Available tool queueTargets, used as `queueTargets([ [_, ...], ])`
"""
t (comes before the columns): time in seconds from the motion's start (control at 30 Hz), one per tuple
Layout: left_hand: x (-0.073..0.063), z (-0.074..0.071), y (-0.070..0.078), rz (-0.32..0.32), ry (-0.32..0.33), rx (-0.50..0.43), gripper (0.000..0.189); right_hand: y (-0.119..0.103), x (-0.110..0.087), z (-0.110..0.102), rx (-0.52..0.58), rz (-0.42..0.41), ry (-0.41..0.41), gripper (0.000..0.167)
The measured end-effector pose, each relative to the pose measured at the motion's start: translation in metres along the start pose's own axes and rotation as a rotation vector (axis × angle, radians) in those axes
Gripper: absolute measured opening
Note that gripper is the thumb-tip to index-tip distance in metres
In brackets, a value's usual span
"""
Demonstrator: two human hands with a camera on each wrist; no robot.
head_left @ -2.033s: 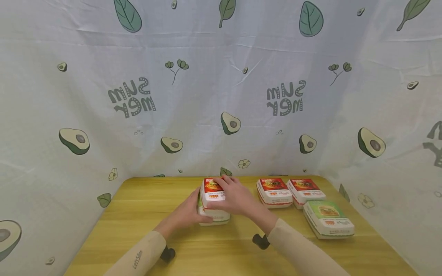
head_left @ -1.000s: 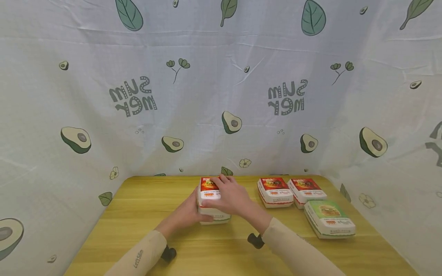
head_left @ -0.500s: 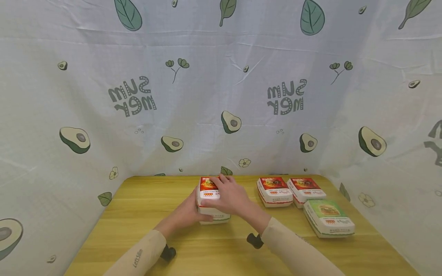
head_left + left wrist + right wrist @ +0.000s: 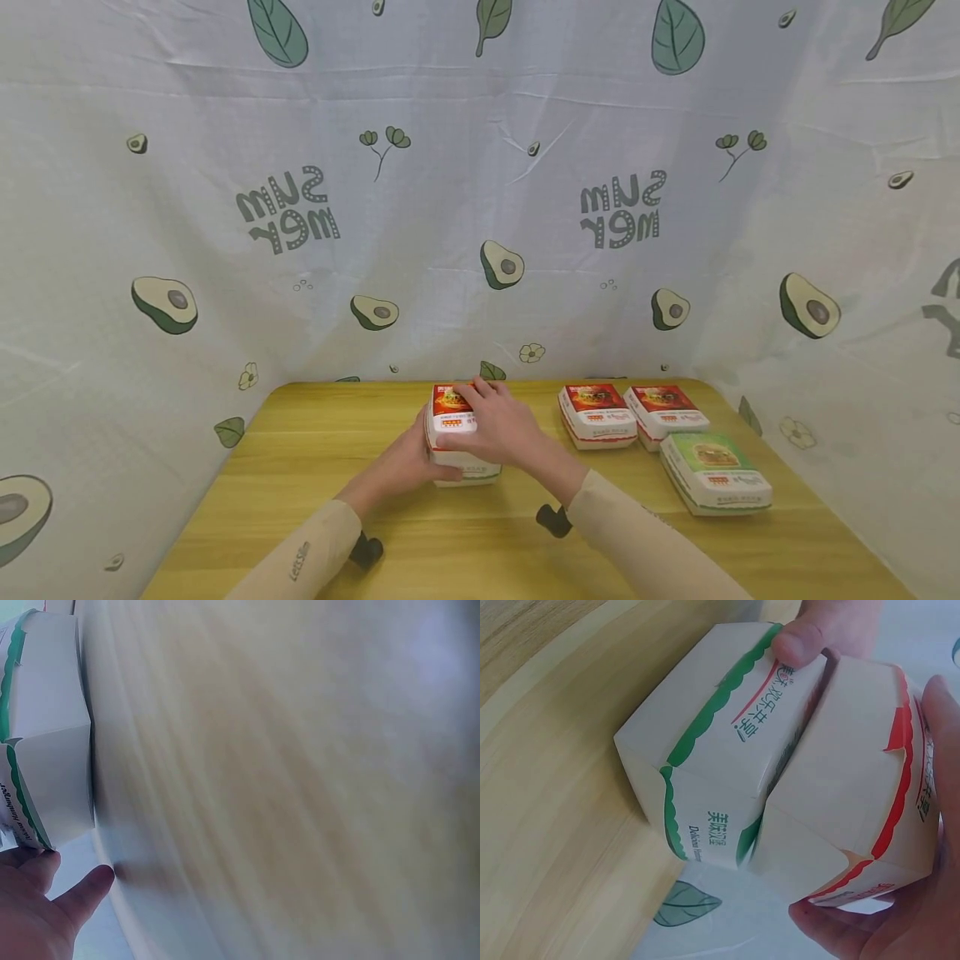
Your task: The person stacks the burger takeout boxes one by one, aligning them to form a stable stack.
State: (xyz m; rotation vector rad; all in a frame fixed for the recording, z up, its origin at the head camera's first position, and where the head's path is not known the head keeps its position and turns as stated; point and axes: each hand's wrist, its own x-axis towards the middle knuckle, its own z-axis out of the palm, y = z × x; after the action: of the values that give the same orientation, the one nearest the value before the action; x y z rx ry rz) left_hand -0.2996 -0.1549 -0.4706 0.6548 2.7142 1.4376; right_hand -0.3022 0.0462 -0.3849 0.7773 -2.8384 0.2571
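In the middle of the table a red-topped burger box [image 4: 453, 422] sits on a green-trimmed burger box [image 4: 480, 474]. My right hand [image 4: 501, 427] grips the upper box, with fingers over its top and thumb across the front. The left hand [image 4: 405, 460] holds the lower box from the left side, its thumb at the front. In the right wrist view the green-trimmed box [image 4: 705, 727] and the red-trimmed box [image 4: 832, 780] touch, one stacked on the other. The left wrist view shows the lower box's white side [image 4: 52, 765] near the left fingers.
To the right, two red-topped burger boxes [image 4: 597, 417] [image 4: 666, 415] stand side by side on the wooden table [image 4: 315, 467]. A green-topped burger box [image 4: 715, 473] lies in front of them. A white curtain with avocado prints [image 4: 450, 208] hangs behind the table.
Over the two seconds, my right hand has shifted the red-topped box slightly left over the green-trimmed one, covering its left side. In the last half second hardly anything has moved.
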Motion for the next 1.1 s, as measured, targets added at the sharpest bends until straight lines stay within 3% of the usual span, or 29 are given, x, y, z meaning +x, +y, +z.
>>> queueTargets([
  [0.47,0.000,-0.004,0.005,0.014,-0.015,-0.111,0.119,0.000,0.001,0.000,0.003,0.005,-0.004,0.094],
  [0.8,-0.005,-0.008,0.014,-0.049,0.059,-0.068,0.128,0.000,-0.001,0.002,-0.006,-0.010,0.015,0.094],
  [1.1,-0.007,-0.012,0.023,-0.014,0.094,-0.043,0.126,0.000,-0.001,0.003,-0.004,-0.008,0.017,0.093],
])
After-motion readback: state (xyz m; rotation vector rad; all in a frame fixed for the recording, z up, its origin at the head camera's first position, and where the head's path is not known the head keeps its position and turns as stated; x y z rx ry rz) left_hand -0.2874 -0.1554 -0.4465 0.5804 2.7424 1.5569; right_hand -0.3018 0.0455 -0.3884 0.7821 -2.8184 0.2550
